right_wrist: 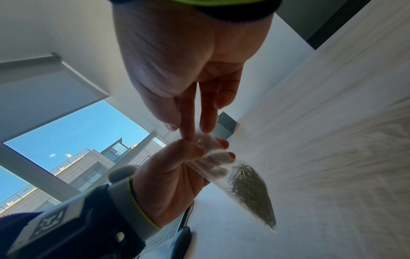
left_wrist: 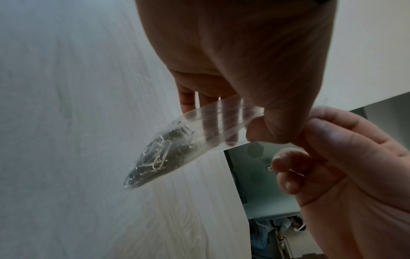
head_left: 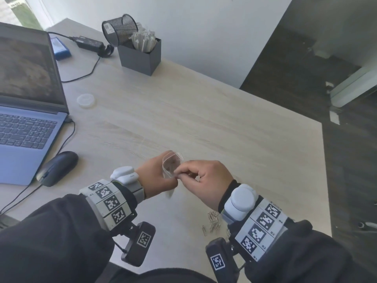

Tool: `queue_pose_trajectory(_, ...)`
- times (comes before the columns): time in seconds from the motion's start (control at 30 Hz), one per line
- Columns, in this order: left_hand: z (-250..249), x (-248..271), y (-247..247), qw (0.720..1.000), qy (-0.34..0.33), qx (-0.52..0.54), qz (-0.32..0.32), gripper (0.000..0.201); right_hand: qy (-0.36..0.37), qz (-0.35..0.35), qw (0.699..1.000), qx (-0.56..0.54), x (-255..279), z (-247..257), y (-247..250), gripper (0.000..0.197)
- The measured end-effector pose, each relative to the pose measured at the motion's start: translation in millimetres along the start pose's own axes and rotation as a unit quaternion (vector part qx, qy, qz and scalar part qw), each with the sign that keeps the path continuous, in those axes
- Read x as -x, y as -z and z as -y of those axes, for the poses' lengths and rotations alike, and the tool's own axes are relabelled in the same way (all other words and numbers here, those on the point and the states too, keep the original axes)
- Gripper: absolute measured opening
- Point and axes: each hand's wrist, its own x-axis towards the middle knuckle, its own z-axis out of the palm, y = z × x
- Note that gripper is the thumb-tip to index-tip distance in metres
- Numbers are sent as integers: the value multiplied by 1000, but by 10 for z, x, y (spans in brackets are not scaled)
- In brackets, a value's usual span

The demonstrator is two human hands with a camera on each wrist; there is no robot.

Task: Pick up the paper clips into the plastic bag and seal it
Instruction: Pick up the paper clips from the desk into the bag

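Left hand (head_left: 157, 176) pinches the plastic bag (left_wrist: 177, 140) open; right hand (head_left: 206, 178) pinches clips at its mouth. Drop them deep; more paper clips (head_left: 213, 220) wait near the desk's front edge (head_left: 183, 252).

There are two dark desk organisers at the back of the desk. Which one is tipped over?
The round mesh cup is tipped, leaning on the square box, its open mouth facing sideways. The box stands upright, packed with white sticks.

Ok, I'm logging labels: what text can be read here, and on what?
"R3", "R2", "R1": beside the square markers on the white right-wrist band.
Barcode sticker on the black mesh pen cup: too small to read.
Grey laptop keys: blurred, unreadable.
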Motion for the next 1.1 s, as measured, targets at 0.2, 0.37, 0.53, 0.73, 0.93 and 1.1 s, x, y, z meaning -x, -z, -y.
queue_pose_trajectory(0.2, -31, -40, 258, 996, 13, -87, 28, 35, -6, 27, 1000, -9, -41, 2, -90, 16)
queue_pose_trajectory(0.37, 52, -141, 67, 985, 40, -155, 60, 47, -64, 61, 996, -15, 119, -220, -92, 21)
queue_pose_trajectory(0.53, 194, -185, -359, 976, 69, -179, 108, 44, -173, 65, 983, -8, 450, -690, 47, 24)
queue_pose_trajectory(0.73, 383, -289, -839, 965, 80, -209, 136, 42, -334, -16, 941, 55, 980, -1559, 331, 30)
queue_pose_trajectory(0.93, 379, -308, -972, 961, 91, -211, 156, 43, -370, 51, 920, 118, 1172, -1881, 272, 56)
queue_pose_trajectory(1.1, 366, -281, -1003, 960, 102, -208, 158, 50, -331, 62, 933, 127, 1071, -1881, 102, 55)
